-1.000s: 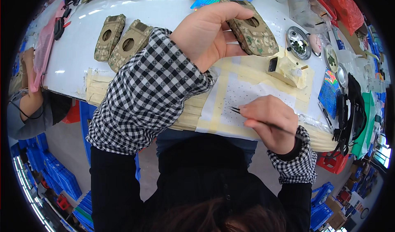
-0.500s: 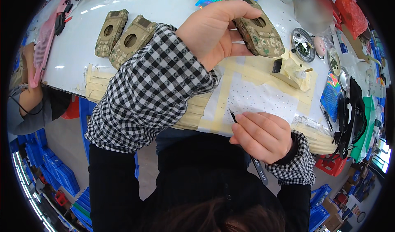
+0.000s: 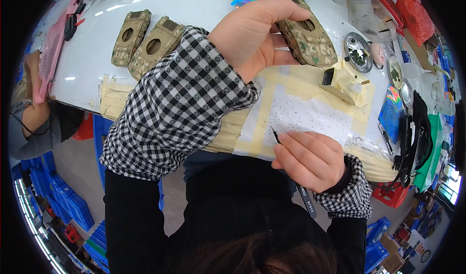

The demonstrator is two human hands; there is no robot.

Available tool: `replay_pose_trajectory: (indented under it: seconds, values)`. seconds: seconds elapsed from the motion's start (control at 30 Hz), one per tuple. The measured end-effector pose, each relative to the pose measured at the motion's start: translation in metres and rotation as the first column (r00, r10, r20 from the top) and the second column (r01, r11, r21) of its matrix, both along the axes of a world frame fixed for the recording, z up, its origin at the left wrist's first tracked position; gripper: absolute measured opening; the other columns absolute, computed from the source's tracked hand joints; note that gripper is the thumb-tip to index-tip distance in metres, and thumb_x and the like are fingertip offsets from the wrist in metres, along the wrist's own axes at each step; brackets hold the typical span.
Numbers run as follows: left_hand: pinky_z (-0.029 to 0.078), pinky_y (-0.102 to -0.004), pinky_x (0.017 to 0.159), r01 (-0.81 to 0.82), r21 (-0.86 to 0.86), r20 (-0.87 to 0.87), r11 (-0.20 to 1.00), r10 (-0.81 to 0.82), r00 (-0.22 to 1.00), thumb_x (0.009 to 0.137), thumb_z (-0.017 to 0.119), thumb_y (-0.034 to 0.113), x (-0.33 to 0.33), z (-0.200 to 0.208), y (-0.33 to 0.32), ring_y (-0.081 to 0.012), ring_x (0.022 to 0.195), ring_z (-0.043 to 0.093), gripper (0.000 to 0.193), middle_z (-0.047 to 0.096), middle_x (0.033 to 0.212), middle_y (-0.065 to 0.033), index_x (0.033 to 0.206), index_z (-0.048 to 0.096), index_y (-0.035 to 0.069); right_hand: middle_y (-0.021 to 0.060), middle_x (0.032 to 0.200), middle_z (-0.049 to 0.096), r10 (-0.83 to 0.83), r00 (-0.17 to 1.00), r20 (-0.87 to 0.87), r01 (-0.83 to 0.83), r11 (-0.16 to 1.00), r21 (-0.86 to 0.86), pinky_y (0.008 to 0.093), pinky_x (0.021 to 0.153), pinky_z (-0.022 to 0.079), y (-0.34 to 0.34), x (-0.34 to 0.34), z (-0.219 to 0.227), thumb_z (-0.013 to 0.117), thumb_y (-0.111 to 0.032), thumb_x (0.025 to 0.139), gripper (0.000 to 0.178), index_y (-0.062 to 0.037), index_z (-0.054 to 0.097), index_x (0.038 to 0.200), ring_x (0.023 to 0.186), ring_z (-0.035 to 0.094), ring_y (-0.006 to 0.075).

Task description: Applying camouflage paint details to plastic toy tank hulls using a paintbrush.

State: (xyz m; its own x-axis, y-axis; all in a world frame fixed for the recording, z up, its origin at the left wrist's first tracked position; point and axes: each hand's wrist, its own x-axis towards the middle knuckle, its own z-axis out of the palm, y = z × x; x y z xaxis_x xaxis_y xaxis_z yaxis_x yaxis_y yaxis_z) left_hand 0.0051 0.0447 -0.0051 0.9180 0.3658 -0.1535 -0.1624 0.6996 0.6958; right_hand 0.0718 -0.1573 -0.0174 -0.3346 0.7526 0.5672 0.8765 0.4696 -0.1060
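Note:
My left hand [image 3: 255,36] holds a camouflage-patterned flat part [image 3: 308,40] with a round hole, lifted over the white table [image 3: 87,65]. My right hand [image 3: 308,160] grips black tweezers [image 3: 277,137] near the table's front edge; the tip points up at a white dotted sheet [image 3: 310,116] taped down with beige tape. The tweezers' other end sticks out below my wrist. Both sleeves are black-and-white checked.
Two more camouflage parts [image 3: 145,43] lie at the left. A beige taped block [image 3: 344,82] and a round metal dish [image 3: 357,46] with small dark pieces sit at the right, among cluttered items. Another person's arm [image 3: 34,109] is at the far left. Blue crates stand below.
My right hand drew back toward me and turned, so the tweezers now point up instead of left across the sheet. My left hand kept hold of the camouflage part.

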Motion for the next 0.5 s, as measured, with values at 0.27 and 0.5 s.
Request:
replay_pose_trajectory:
  seconds: [0.27,0.5]
  values:
    - [0.051,-0.0389,0.088,0.016,-0.01,-0.005,1.0,-0.017,1.0,0.087,0.056,0.017,0.0006,0.0047,-0.0015,-0.0221,0.091,0.063,0.025,0.06,0.099,-0.0123,0.103,0.053,-0.003,0.0087,0.082,0.065,-0.01,1.0,0.012,0.01,1.0,0.012,0.0256,0.064,0.053,-0.0009,0.0005,0.002,0.067,-0.015,0.08,0.015,-0.0007,0.063,0.083,0.075,0.064,0.0181]
    - [0.051,-0.0388,0.088,0.018,-0.002,-0.001,1.0,-0.018,1.0,0.087,0.056,0.017,-0.0018,0.005,-0.0009,-0.0219,0.091,0.063,0.025,0.06,0.1,-0.0124,0.103,0.053,-0.002,0.0091,0.082,0.065,0.005,0.998,-0.065,-0.006,1.0,-0.021,0.0261,0.064,0.053,-0.0008,0.0011,0.005,0.069,-0.012,0.078,0.015,-0.0002,0.062,0.084,0.075,0.064,0.0189]
